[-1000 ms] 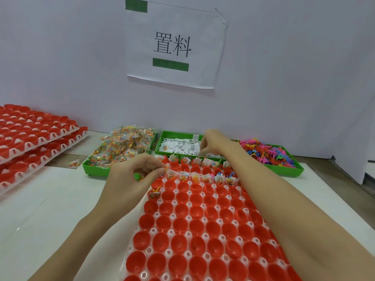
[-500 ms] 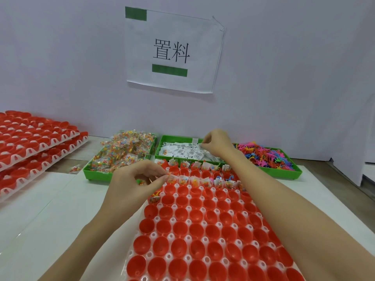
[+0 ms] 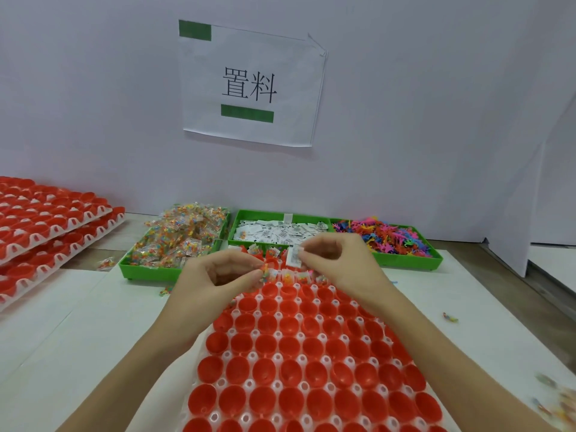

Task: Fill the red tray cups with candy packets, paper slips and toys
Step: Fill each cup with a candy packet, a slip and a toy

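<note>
The red tray of cups (image 3: 299, 369) lies in front of me, its far rows holding candy packets (image 3: 286, 275). My left hand (image 3: 218, 275) hovers over the tray's far left corner, fingertips pinched on a small candy packet (image 3: 265, 271). My right hand (image 3: 336, 260) is above the far rows and pinches a white paper slip (image 3: 293, 256). Behind the tray stand three green bins: candy packets (image 3: 177, 238), paper slips (image 3: 274, 232), colourful toys (image 3: 386, 238).
Stacked red cup trays (image 3: 46, 222) sit at the far left. A white wall with a paper sign (image 3: 249, 85) closes off the back. Loose candy packets (image 3: 106, 263) and a stray toy (image 3: 450, 318) lie on the white table (image 3: 78, 322).
My right hand has pulled back from the slip bin with a paper slip, coming toward my left hand over the tray's far rows. The left hand stayed at the far left corner.
</note>
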A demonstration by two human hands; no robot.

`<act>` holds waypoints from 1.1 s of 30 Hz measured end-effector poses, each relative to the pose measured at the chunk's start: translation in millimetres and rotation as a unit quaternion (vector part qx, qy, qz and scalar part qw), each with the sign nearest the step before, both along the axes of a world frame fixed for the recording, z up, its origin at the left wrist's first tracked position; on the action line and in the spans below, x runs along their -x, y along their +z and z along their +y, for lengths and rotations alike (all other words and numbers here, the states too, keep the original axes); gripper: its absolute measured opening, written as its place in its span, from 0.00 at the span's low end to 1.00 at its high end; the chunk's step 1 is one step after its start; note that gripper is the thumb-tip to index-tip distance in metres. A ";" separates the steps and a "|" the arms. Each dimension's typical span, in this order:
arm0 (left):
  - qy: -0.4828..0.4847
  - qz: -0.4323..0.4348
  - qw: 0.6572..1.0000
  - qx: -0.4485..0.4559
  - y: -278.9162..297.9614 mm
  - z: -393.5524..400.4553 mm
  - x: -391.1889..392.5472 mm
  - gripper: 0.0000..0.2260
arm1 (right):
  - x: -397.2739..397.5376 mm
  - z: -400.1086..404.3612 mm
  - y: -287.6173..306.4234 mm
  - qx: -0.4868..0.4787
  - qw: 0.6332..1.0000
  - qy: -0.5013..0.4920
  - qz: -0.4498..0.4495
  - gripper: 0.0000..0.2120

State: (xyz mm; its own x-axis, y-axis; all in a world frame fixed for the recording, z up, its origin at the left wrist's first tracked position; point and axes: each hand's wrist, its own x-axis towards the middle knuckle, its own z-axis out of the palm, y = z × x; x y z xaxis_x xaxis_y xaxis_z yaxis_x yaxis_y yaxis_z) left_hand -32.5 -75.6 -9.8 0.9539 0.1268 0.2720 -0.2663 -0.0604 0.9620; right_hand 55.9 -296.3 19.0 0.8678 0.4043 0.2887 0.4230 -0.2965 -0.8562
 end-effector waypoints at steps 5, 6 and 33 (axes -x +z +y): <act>-0.046 0.003 0.999 -0.023 4.2 -15.4 7.1 0.07 | 45.1 -2.9 -15.8 0.033 0.997 -0.010 -0.074 0.05; -0.051 0.002 0.998 -0.027 5.0 -17.7 8.0 0.07 | 49.6 -3.3 -17.2 0.039 0.996 -0.005 -0.079 0.05; -0.057 0.000 0.997 -0.057 6.5 -19.1 10.1 0.06 | -27.9 -69.8 -5.2 -0.064 0.979 -0.195 -0.011 0.07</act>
